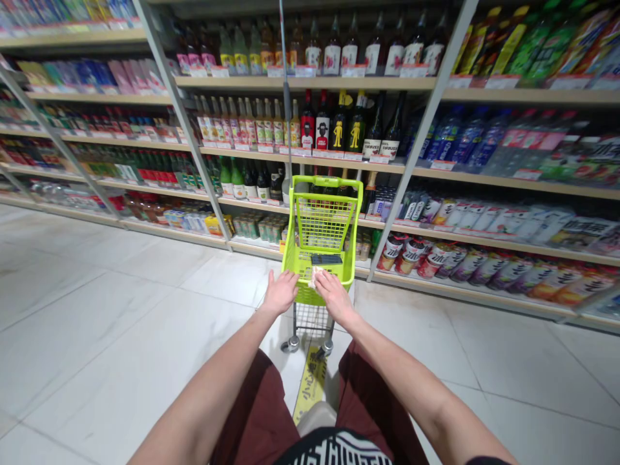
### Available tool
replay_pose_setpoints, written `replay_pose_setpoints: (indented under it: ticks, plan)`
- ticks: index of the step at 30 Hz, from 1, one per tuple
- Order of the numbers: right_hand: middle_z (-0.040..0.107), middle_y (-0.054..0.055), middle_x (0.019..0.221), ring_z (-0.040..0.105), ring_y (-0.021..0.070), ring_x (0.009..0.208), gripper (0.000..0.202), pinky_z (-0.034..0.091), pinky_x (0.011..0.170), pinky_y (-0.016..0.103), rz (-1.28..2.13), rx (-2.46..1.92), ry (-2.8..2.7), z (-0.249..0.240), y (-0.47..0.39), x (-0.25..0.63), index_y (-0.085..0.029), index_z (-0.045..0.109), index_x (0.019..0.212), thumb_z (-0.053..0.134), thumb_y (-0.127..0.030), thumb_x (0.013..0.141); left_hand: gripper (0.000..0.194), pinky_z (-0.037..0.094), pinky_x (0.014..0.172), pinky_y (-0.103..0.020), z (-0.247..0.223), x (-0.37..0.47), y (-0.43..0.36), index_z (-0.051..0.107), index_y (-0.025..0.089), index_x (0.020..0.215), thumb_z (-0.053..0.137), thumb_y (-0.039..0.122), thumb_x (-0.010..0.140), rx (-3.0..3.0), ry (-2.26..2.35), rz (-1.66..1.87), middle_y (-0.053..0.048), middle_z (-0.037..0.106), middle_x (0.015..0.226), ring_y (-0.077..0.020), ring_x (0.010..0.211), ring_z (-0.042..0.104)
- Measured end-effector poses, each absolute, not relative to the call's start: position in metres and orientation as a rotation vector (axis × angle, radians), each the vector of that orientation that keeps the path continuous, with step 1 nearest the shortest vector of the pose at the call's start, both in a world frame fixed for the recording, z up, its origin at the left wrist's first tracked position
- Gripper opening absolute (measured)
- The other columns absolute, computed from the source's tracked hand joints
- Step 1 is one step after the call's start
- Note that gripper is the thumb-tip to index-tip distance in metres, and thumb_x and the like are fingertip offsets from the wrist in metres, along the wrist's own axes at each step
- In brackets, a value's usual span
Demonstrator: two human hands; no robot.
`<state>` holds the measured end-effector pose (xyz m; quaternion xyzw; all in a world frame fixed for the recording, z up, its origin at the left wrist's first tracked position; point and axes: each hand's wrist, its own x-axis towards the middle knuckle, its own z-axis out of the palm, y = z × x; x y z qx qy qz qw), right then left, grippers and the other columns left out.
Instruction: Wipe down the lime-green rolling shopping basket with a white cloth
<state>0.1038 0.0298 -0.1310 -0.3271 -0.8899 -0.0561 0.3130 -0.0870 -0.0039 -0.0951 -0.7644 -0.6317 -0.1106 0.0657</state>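
Note:
A lime-green shopping cart point(321, 199) stands upright in front of me, its basket low and its handle at the far end. At the near left corner of the basket, my left hand point(280, 292) rests its fingers against the rim, with the thumb apart. My right hand point(332, 295) is closed on a crumpled whitish cloth point(314, 276) and presses it at the near rim; most of the cloth is under the fingers. A dark flat panel point(326, 259) lies in the basket just beyond the cloth.
Shelves with glass bottles point(322, 123), plastic drink bottles point(448, 139) and pouches point(484, 265) run behind the cart. A thin pole point(287, 103) rises beside the cart's handle. Beneath me are a yellow floor strip point(312, 374), white tiles point(159, 316) and a light-coloured seat point(317, 416) between my knees.

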Motion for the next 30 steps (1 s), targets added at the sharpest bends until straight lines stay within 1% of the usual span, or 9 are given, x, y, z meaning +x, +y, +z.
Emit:
replay_pose_setpoints:
  ticks: [5, 8, 11, 17, 21, 23, 27, 28, 30]
  plan:
    - [0.048, 0.008, 0.127, 0.027, 0.0211, 0.128, 0.043, 0.031, 0.098, 0.049, -0.136, -1.046, -2.162, -0.142, 0.037, 0.157, -0.021, 0.05, 0.119, 0.034, -0.004, 0.083, 0.027, 0.014, 0.099, -0.059, -0.097, -0.086, 0.0, 0.056, 0.021, 0.1, 0.036, 0.03, 0.084, -2.238, -1.84, -0.322, -0.008, 0.062, 0.096, -0.0231, 0.1, 0.052]
    - [0.048, 0.01, 0.127, 0.027, 0.022, 0.128, 0.044, 0.032, 0.098, 0.047, -0.122, -1.03, -2.095, -0.147, 0.033, 0.148, -0.018, 0.051, 0.118, 0.036, -0.003, 0.08, 0.028, 0.016, 0.099, -0.057, -0.096, -0.086, 0.003, 0.059, 0.021, 0.087, 0.034, 0.034, 0.085, -2.192, -1.838, -0.288, -0.006, 0.063, 0.085, -0.0219, 0.091, 0.054]
    - [0.047, 0.011, 0.127, 0.027, 0.0229, 0.128, 0.046, 0.031, 0.099, 0.048, -0.111, -0.922, -2.128, -0.151, 0.028, 0.126, -0.016, 0.05, 0.12, 0.037, -0.001, 0.077, 0.031, 0.018, 0.098, -0.055, -0.093, -0.091, 0.002, 0.06, 0.02, 0.079, 0.035, 0.037, 0.085, -2.187, -1.827, -0.248, -0.006, 0.064, 0.079, -0.0214, 0.087, 0.055]
    - [0.048, 0.009, 0.127, 0.028, 0.0225, 0.127, 0.05, 0.033, 0.096, 0.049, -0.076, -0.804, -2.21, -0.151, 0.028, 0.132, -0.019, 0.046, 0.122, 0.034, 0.0, 0.077, 0.032, 0.022, 0.096, -0.052, -0.085, -0.086, -0.008, 0.061, 0.019, 0.077, 0.037, 0.039, 0.084, -2.213, -1.89, -0.235, -0.007, 0.064, 0.079, -0.022, 0.086, 0.055]
    - [0.049, 0.011, 0.125, 0.029, 0.0237, 0.126, 0.048, 0.031, 0.097, 0.052, -0.034, -0.85, -2.202, -0.149, 0.041, 0.157, -0.018, 0.05, 0.119, 0.037, -0.002, 0.075, 0.031, 0.025, 0.095, -0.049, -0.084, -0.068, -0.012, 0.06, 0.02, 0.078, 0.036, 0.039, 0.084, -2.266, -1.918, -0.281, -0.006, 0.064, 0.081, -0.0218, 0.088, 0.055]
    - [0.051, 0.011, 0.123, 0.032, 0.0243, 0.125, 0.047, 0.031, 0.096, 0.053, -0.012, -0.887, -2.17, -0.148, 0.049, 0.169, -0.017, 0.052, 0.116, 0.037, -0.002, 0.074, 0.028, 0.024, 0.097, -0.05, -0.087, -0.063, -0.014, 0.06, 0.021, 0.084, 0.035, 0.035, 0.085, -2.32, -1.884, -0.321, -0.006, 0.064, 0.087, -0.0211, 0.091, 0.055]
    - [0.053, 0.011, 0.119, 0.035, 0.0247, 0.122, 0.044, 0.032, 0.096, 0.052, 0.009, -0.955, -2.052, -0.146, 0.057, 0.179, -0.017, 0.057, 0.11, 0.038, -0.003, 0.072, 0.024, 0.016, 0.102, -0.053, -0.093, -0.064, -0.016, 0.054, 0.023, 0.101, 0.037, 0.027, 0.084, -2.415, -1.69, -0.42, -0.006, 0.059, 0.11, -0.0211, 0.109, 0.048]
    - [0.054, 0.011, 0.119, 0.036, 0.0247, 0.122, 0.044, 0.032, 0.096, 0.052, 0.015, -0.981, -2.011, -0.145, 0.056, 0.176, -0.017, 0.057, 0.109, 0.037, -0.004, 0.072, 0.023, 0.014, 0.102, -0.054, -0.094, -0.064, -0.016, 0.054, 0.023, 0.101, 0.039, 0.025, 0.083, -2.429, -1.654, -0.412, -0.006, 0.06, 0.109, -0.0211, 0.109, 0.048]
    - [0.054, 0.011, 0.118, 0.037, 0.0244, 0.121, 0.045, 0.032, 0.097, 0.052, 0.042, -1.026, -1.956, -0.144, 0.049, 0.165, -0.017, 0.058, 0.109, 0.037, -0.003, 0.072, 0.02, 0.013, 0.103, -0.053, -0.094, -0.064, -0.015, 0.055, 0.024, 0.095, 0.04, 0.024, 0.083, -2.445, -1.621, -0.356, -0.004, 0.065, 0.095, -0.02, 0.102, 0.052]
